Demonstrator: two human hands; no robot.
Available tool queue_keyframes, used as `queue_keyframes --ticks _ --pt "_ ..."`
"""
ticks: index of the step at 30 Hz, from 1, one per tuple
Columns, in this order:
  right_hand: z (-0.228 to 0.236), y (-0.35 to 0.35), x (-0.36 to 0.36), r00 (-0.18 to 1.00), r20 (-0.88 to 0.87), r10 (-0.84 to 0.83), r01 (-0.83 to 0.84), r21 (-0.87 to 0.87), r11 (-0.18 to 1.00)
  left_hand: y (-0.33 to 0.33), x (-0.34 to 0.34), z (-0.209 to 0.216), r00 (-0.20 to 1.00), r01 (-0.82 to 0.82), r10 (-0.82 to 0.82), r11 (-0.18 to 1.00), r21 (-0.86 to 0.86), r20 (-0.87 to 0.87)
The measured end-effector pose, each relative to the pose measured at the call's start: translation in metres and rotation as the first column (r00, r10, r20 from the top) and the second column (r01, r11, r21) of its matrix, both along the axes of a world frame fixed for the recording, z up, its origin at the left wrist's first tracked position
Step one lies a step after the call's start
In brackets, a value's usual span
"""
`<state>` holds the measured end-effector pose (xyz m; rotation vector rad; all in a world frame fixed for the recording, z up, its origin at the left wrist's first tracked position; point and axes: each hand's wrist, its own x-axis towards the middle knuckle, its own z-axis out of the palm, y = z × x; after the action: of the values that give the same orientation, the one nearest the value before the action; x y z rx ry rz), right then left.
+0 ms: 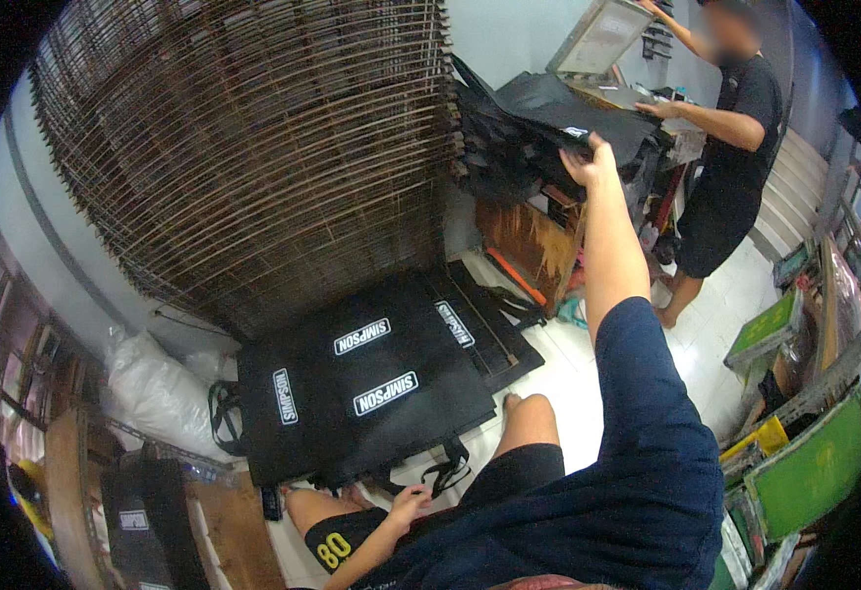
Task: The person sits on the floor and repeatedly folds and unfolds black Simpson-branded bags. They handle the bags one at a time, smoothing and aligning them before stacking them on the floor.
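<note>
Stretched out far ahead, my right hand (588, 165) grips the edge of a black fabric piece (538, 103) with a small white print, at the near side of a work table. My left hand (411, 507) rests low by my lap, its fingers curled and nothing visible in them. Just beyond it, a black strap (450, 468) loops out from a pile of flat black fabric bags (327, 379). White framed prints mark the top bags, which lie on the floor in front of my legs.
A tall rusty wire drying rack (253, 147) rises behind the pile. A co-worker (740, 128) stands at the table and holds up a printing frame (599, 37). White plastic sacks (160, 393) lie at left. Green-meshed frames (812, 467) lean at right. A wooden bench (229, 531) is at lower left.
</note>
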<state>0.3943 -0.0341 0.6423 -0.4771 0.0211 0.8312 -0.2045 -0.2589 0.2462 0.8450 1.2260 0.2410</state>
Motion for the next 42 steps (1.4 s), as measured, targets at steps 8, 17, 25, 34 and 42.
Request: queue_keyframes --ticks 8,17,25,34,42 --pt "0.041 -0.112 0.004 0.757 0.654 0.006 0.198 -0.237 0.951 0.092 0.091 0.051 0.969 0.195 -0.199 0.98 0.039 0.148" --pt "0.106 -0.345 -0.191 0.429 0.897 0.104 0.365 -0.277 0.889 0.134 0.261 0.235 0.124 0.225 -0.048 0.974 0.019 0.991" --pt "0.043 -0.45 -0.244 0.598 0.79 0.135 0.439 -0.464 0.769 0.051 0.2 0.218 0.461 0.457 -0.206 0.889 -0.032 0.863" --pt "0.008 -0.376 -0.205 0.704 0.618 0.35 0.153 -0.613 0.775 0.104 0.127 0.196 0.637 0.26 -0.13 0.964 -0.054 0.76" --pt "-0.061 -0.239 -0.113 0.539 0.446 0.714 -0.285 -0.702 0.653 0.156 0.084 0.23 0.715 -0.069 0.1 0.995 -0.073 0.692"
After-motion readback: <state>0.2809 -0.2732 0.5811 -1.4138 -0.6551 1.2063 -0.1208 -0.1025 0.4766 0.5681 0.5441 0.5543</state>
